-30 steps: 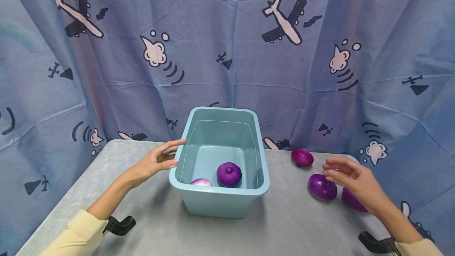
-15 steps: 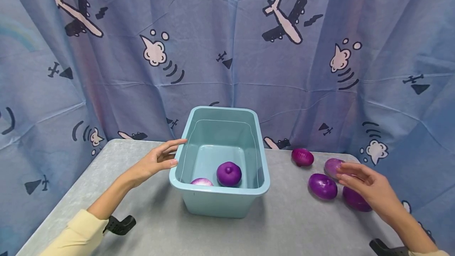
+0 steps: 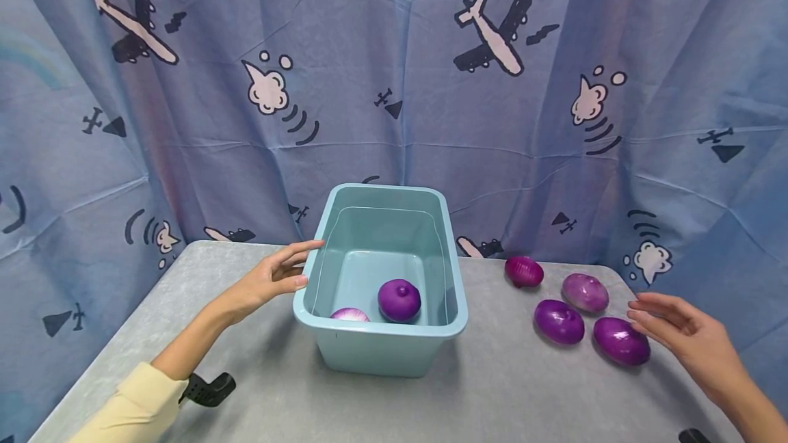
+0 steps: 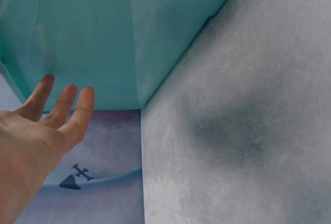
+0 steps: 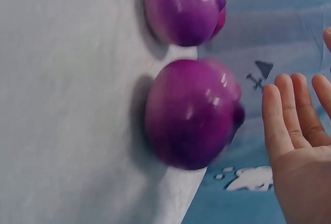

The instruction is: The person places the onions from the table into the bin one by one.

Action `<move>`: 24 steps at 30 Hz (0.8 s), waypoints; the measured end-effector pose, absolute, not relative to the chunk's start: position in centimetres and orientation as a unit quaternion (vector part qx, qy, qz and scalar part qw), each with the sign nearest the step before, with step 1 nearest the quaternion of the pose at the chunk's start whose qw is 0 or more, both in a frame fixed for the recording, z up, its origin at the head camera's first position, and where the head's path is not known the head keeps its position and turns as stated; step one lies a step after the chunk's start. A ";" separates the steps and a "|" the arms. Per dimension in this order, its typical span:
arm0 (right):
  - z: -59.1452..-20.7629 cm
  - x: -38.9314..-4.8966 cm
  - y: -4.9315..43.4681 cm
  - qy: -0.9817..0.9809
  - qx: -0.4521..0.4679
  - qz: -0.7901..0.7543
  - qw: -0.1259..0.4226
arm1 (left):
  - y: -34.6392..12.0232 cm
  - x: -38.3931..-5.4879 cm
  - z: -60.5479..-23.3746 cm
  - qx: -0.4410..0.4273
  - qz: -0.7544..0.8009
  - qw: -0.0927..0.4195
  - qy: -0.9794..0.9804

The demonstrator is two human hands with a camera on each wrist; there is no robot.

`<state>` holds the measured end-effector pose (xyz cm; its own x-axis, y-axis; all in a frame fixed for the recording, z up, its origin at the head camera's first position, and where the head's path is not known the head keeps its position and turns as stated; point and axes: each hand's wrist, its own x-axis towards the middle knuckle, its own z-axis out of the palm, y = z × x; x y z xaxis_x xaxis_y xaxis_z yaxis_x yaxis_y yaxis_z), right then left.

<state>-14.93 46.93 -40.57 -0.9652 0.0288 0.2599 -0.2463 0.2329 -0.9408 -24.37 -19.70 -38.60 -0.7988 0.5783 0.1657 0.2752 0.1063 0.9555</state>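
Note:
My left hand (image 3: 280, 272) rests its extended fingers and thumb against the left rim of a light-blue plastic bin (image 3: 382, 351). In the left wrist view, the fingers (image 4: 83, 110) lie fairly straight beside the bin's wall (image 4: 88, 43). Inside the bin are a dark purple onion (image 3: 399, 300) and a paler one (image 3: 349, 315), partly hidden by the front rim. My right hand (image 3: 692, 340) holds nothing, hovering just right of the nearest glossy purple onion (image 3: 622, 341). Its fingers look extended in the right wrist view, beside that onion (image 5: 191, 115).
More purple onions lie on the grey table (image 3: 492, 388): a dark one (image 3: 559, 322), a pinkish one (image 3: 585, 292) and a ridged magenta one (image 3: 524, 272) farther back. A blue curtain (image 3: 382, 87) printed with airplanes hangs behind the table.
My right hand has moved right, off the pinkish onion, which shows fully now. The dark onion in the bin has shifted slightly right. My left hand has stayed at the rim.

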 end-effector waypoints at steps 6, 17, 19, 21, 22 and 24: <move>-41.3 -14.3 47.8 -0.842 -0.010 0.519 0.146 | -19.7 -24.3 -38.6 0.286 0.602 0.129 0.734; -43.9 -14.5 49.2 -0.889 -0.047 0.442 0.111 | -19.7 -24.4 -38.6 0.286 0.603 0.131 0.733; -44.2 -14.6 49.2 -0.896 -0.053 0.433 0.083 | -19.7 -24.4 -38.6 0.286 0.601 0.131 0.735; -44.3 -14.9 49.3 -0.902 -0.062 0.424 0.048 | -19.7 -24.4 -38.6 0.285 0.601 0.133 0.735; -44.3 -15.0 49.3 -0.904 -0.066 0.420 0.030 | -19.7 -24.4 -38.6 0.286 0.601 0.133 0.734; -44.3 -15.1 49.4 -0.906 -0.068 0.418 0.003 | -19.7 -24.4 -38.6 0.285 0.602 0.136 0.733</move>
